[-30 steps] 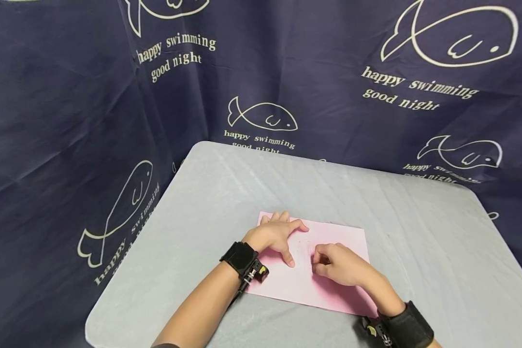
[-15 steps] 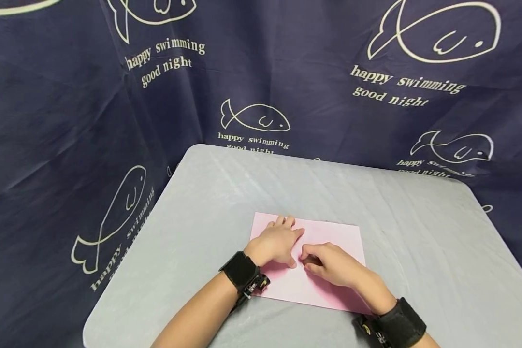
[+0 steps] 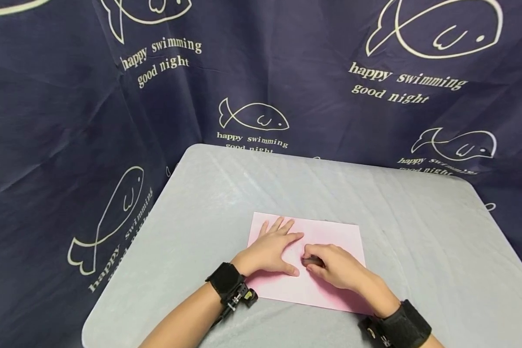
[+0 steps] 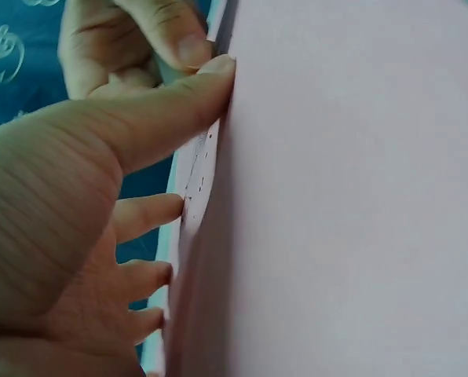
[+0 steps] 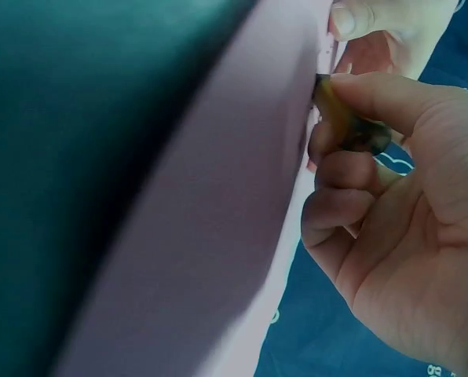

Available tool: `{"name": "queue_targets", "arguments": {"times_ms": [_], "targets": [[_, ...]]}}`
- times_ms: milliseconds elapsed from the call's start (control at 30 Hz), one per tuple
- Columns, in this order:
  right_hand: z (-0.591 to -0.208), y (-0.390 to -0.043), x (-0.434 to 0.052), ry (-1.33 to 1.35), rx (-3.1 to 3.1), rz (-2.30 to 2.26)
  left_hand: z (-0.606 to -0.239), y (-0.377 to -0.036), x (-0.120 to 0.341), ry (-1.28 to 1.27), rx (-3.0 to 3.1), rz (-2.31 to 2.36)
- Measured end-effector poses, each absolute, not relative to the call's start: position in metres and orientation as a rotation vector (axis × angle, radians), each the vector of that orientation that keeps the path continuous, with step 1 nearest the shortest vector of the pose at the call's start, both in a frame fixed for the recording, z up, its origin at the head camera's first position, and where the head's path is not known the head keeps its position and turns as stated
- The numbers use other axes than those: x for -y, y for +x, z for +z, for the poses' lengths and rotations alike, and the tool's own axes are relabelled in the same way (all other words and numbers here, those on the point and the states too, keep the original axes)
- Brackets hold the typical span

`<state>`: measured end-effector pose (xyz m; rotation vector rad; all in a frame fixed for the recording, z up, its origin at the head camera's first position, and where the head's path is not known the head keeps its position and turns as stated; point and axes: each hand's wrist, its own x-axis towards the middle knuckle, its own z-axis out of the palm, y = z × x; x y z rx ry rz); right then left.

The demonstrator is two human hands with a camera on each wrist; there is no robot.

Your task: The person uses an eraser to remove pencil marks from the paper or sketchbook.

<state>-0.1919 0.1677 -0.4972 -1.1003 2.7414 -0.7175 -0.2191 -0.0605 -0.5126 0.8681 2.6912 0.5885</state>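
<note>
A sheet of pink paper [image 3: 282, 290] lies on the table. My left hand [image 3: 267, 251] rests on its left half with fingers spread and thumb pointing toward my other hand. Over the middle of the sheet, my right hand [image 3: 339, 266] pinches a small, dark amber-and-green piece [image 5: 340, 118] between thumb and curled fingers, its tip right at the paper. What kind of thing it is, I cannot tell. Small dark marks [image 4: 201, 177] show on the paper near the left thumb in the left wrist view.
The table [image 3: 217, 193] has a pale grey cover and rounded corners. Behind it and to the left hangs a dark blue curtain [image 3: 330, 116] printed with white fish and words. Each wrist wears a black band [image 3: 226, 280] with a small camera.
My right hand has moved left across the paper, closer to my left hand. The left hand has shifted slightly, its fingers now more widely spread.
</note>
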Motion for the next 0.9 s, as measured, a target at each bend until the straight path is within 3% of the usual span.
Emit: {"name": "queue_targets", "arguments": {"times_ms": [500, 900], "targets": [[-0.503, -0.193, -0.176, -1.055, -2.677, -0.778, -0.52, -0.221, 0.064, 0.798, -2.688, 0.629], [-0.5, -0.189, -0.197, -0.85, -2.7, -0.799, -0.517, -0.222, 0.066, 0.777, -2.69, 0.645]]}}
